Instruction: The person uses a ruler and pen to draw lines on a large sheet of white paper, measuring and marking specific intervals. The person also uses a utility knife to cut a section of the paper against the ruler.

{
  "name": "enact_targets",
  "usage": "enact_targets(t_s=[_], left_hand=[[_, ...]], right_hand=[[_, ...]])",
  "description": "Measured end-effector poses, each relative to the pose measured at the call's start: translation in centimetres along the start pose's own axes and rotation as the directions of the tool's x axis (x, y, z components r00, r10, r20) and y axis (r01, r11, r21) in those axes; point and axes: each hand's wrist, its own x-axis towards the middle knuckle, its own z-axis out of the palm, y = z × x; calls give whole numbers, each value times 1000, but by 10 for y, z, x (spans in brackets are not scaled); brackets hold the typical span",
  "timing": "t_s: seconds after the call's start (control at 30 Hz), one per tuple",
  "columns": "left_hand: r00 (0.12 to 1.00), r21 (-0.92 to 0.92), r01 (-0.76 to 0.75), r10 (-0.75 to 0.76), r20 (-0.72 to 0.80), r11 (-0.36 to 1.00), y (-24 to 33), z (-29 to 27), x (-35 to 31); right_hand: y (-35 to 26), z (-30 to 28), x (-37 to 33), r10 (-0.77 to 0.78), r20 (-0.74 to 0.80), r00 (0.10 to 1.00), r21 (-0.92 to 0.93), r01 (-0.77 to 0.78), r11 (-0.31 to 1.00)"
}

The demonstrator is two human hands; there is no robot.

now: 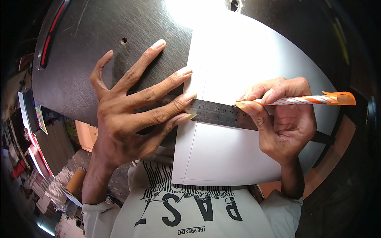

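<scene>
A dark metal ruler [216, 113] lies across a large white sheet of paper [234, 154], its markings facing up. My left hand [139, 105] is spread, with the thumb and fingertips pressing on the ruler and the paper's left edge. Between the thumb and fingers of my right hand [283, 115] is an orange-and-white striped pen [301, 100] with an orange clip end. The pen's tip meets the ruler's upper edge. Faint lines run down the paper near its left side. My right hand covers part of the ruler.
Under the paper is a dark, scratched tabletop [158, 27] with a small hole [124, 40]. A red-and-black strip [51, 35] runs along its far left edge. Stacked papers [55, 139] and a brown roll [76, 180] stand below left. Bright glare washes out the paper's far part.
</scene>
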Motion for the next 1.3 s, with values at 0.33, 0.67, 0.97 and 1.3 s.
enact_targets(t_s=[0.33, 0.67, 0.97, 1.3], left_hand=[[1000, 5, -3, 3, -5, 1000, 0, 0, -1], [1000, 10, -4, 4, 4, 1000, 0, -2, 2], [998, 38, -54, 53, 37, 998, -5, 0, 0], [970, 41, -125, 114, 213, 991, 5, -23, 20]], right_hand=[[-1, 1, -1, -14, 2, 1000, -14, 14, 1000], [-9, 2, 5, -88, 92, 992, -174, 103, 979], [-25, -37, -3, -41, -109, 993, 227, 65, 972], [-72, -117, -67, 295, 7, 955, -874, -138, 467]])
